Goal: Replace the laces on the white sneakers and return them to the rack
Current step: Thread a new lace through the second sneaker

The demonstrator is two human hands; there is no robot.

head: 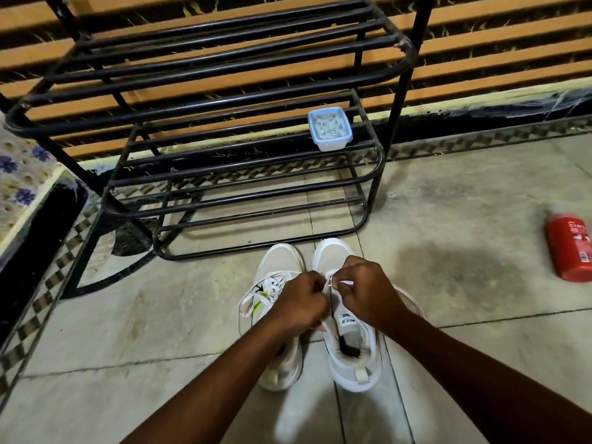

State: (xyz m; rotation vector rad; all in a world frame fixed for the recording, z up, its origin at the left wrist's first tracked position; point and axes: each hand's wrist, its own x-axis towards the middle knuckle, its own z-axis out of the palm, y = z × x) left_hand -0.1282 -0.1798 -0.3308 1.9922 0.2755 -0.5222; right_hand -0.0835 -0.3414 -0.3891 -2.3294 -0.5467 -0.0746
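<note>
**A room at home, seen from the floor**

Looks domestic and lived-in: worn tile floor [448, 203] edged with a checkered border, black metal shoe rack [224, 100] set against wooden slats [496, 36], flower-printed padding [19, 174] on a low frame at the left. Holds household odds too: lidded plastic box [330, 128] on a rack shelf, red can [570, 248] lying on the tiles.

Landmark: rack [243, 149] on floor [464, 203]; slatted wall [496, 36] behind rack; container [330, 129] on the shelf under rack's top one, at its right end; cloth-covered ledge [19, 187] left of rack; canister [570, 248] lying on floor well right of rack; left sneaker [282, 261] and right sneaker [333, 251] side by side just before rack, toes toward it; left hand [301, 302] and right hand [365, 290] over the pair, pinching right sneaker's lace [328, 283].
</note>
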